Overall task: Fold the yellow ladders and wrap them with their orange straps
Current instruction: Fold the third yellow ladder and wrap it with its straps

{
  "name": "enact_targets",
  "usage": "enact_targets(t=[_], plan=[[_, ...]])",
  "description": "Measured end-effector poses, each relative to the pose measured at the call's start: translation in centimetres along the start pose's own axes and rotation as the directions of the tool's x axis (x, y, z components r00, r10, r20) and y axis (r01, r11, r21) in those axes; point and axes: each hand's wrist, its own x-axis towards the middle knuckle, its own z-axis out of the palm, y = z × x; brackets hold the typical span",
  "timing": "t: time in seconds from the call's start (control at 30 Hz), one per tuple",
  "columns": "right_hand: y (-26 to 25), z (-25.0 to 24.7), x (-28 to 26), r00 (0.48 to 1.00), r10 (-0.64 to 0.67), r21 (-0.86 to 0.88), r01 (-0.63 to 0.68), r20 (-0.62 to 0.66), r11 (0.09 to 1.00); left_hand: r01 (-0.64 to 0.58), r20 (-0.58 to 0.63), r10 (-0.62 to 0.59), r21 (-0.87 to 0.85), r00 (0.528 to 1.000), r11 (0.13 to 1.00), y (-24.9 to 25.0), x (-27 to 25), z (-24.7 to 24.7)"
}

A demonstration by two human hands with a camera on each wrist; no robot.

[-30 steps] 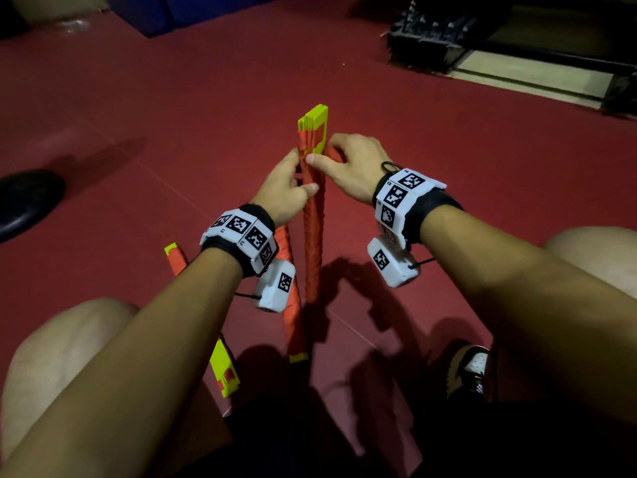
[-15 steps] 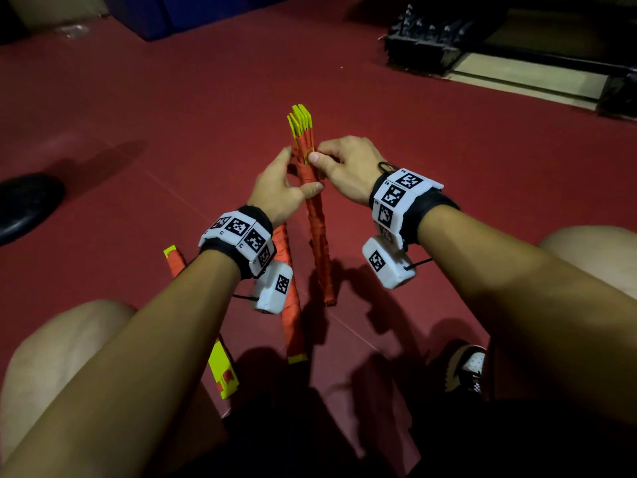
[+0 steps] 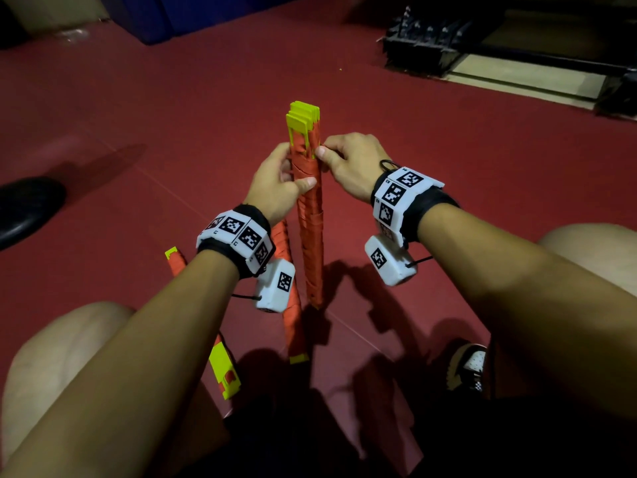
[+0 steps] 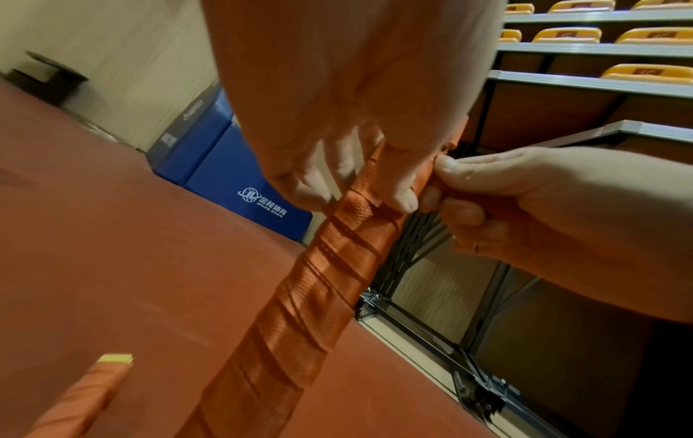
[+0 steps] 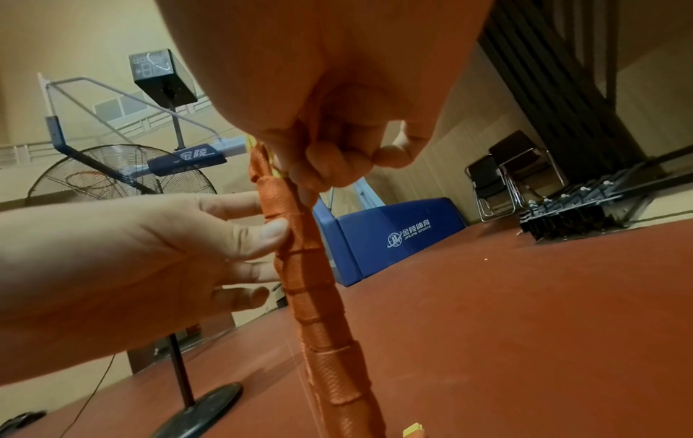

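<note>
**Three bundles in view; one under both hands, wrap near its top end**

Three folded ladders show in the head view, all on or over the red floor [image 3: 448, 174]. Largest item in hand: the upright ladder bundle [image 3: 312, 236], standing on its lower end between the knees, orange strap [image 4: 330, 266] wound in close turns up most of its length, yellow rung ends [image 3: 303, 113] bare at the top.

Change over the last second: the bundle was tilted with its top fanned half a second ago; now it stands near vertical and the yellow ends sit stacked flat. Both hands have stayed at the same height near the top. Judgement: the wrap has reached its last turns and the strap end is being tucked or secured, so this bundle is close to done.

Two wrapped bundles [image 3: 293, 322] lie on the floor by the left knee; judged finished.

Left hand [image 3: 275, 188]: grip closed round the bundle, thumb pressed across the front of the wrap, fingers behind.

Right hand [image 3: 348, 160]: fingers curled, thumb and forefinger pinching the strap at the bundle's right edge just below the yellow ends.

Risk: easing the pinch before the end is tucked may loosen the top turns.
</note>
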Motion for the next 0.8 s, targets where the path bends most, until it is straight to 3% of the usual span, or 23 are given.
enact_targets(t=[0.3, 0.53, 0.8], plan=[[-0.16, -0.13, -0.13, 1.0, -0.017, -0.029, 0.018, 0.02, 0.999, -0.058, -0.041, 0.062, 0.095, 0.997, 0.994, -0.44, 0.29, -0.3], [-0.17, -0.04, -0.16, 1.0, -0.007, -0.008, 0.007, 0.01, 1.0, -0.083, -0.025, 0.085, 0.072, 0.996, 0.994, -0.53, 0.51, -0.57], [-0.23, -0.22, -0.13, 1.0, -0.005, -0.001, 0.005, 0.013, 1.0, -0.045, -0.101, 0.056, 0.114, 0.993, 0.992, -0.31, 0.41, -0.85]])
